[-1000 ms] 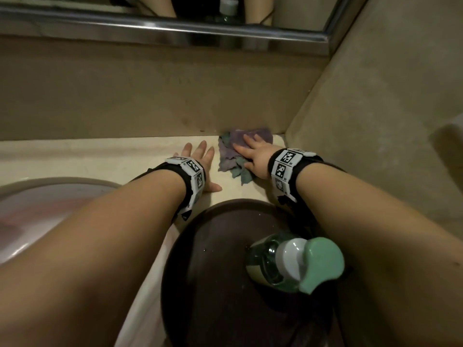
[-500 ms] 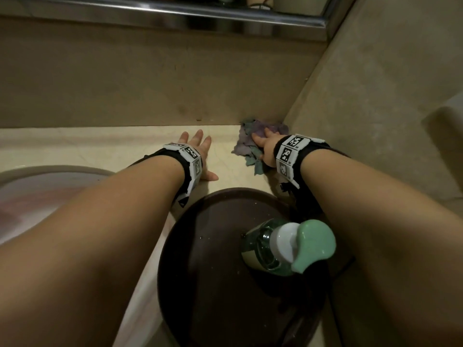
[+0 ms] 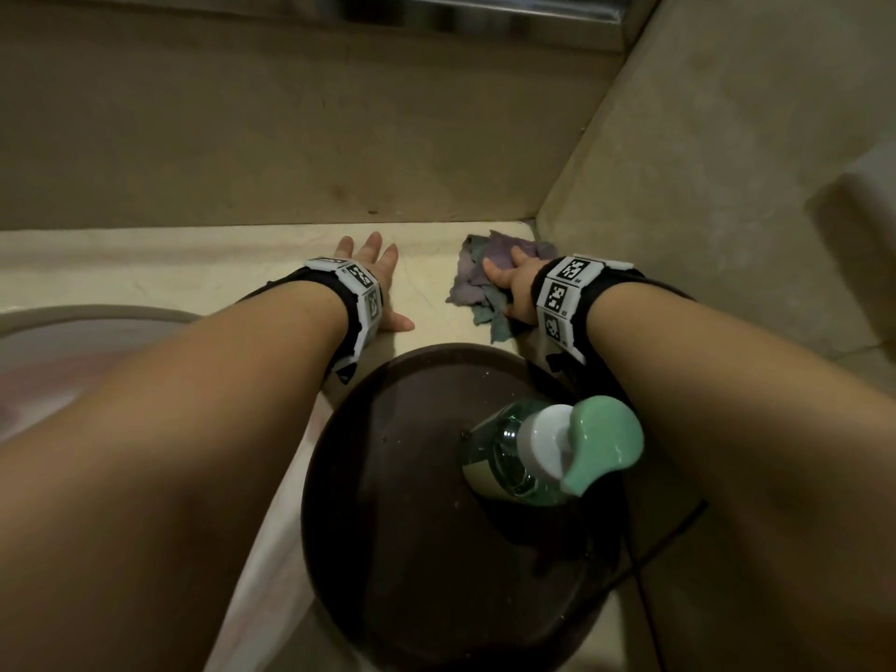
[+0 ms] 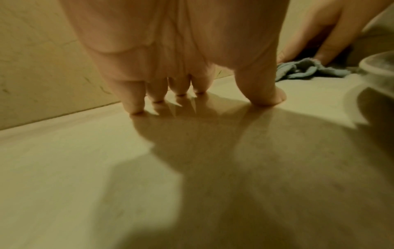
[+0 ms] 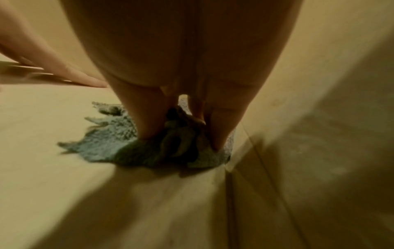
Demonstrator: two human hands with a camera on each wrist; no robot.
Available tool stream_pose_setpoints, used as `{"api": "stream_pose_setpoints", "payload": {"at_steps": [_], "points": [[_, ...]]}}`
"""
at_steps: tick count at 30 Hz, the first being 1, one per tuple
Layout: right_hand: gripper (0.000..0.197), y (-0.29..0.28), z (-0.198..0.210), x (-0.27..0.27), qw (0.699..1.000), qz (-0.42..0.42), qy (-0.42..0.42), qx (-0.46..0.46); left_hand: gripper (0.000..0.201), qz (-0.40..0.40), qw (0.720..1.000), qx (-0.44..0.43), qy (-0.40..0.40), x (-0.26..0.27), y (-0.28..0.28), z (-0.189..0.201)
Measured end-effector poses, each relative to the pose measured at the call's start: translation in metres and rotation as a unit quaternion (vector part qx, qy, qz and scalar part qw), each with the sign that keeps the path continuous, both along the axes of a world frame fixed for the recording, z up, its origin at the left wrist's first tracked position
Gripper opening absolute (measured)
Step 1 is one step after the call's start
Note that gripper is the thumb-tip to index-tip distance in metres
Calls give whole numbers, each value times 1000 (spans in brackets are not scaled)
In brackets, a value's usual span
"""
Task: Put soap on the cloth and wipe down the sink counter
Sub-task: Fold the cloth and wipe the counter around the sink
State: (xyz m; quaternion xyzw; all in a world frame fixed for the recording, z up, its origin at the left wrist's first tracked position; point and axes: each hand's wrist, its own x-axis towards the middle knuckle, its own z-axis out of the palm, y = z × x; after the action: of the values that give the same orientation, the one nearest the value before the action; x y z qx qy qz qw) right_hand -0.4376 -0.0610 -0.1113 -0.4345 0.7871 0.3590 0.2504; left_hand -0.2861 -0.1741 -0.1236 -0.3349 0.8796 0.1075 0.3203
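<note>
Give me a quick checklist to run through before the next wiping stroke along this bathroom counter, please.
1. Right hand presses the cloth flat: ok.
2. Cloth lies on the counter in the back corner, by the side wall: ok.
3. Left hand rests flat on the counter, clear of the cloth: ok.
4. Soap bottle stands upright on the dark tray, clear of the cloth: ok.
5. Soap on the cloth: cannot tell.
6. Bare counter to the left for the stroke, apart from the left hand: ok.
</note>
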Motion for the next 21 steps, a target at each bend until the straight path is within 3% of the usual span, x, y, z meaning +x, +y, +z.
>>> {"api": "stream_pose_setpoints", "payload": {"at_steps": [3,10,17,21], "points": [[95,-12,0,-6,1000,5,20,-18,109,-1,1000,1,-3,0,-1,0],[91,-27,1,-7,999,-13,15,-46,110,3,1000,3,11,0,-4,-6],[84,-38,3,25,993,39,-80,-80,117,27,999,2,27,0,-6,-16],[75,-37,-2,22,990,47,-90,-101,115,25,999,-2,28,0,-4,-15]]}}
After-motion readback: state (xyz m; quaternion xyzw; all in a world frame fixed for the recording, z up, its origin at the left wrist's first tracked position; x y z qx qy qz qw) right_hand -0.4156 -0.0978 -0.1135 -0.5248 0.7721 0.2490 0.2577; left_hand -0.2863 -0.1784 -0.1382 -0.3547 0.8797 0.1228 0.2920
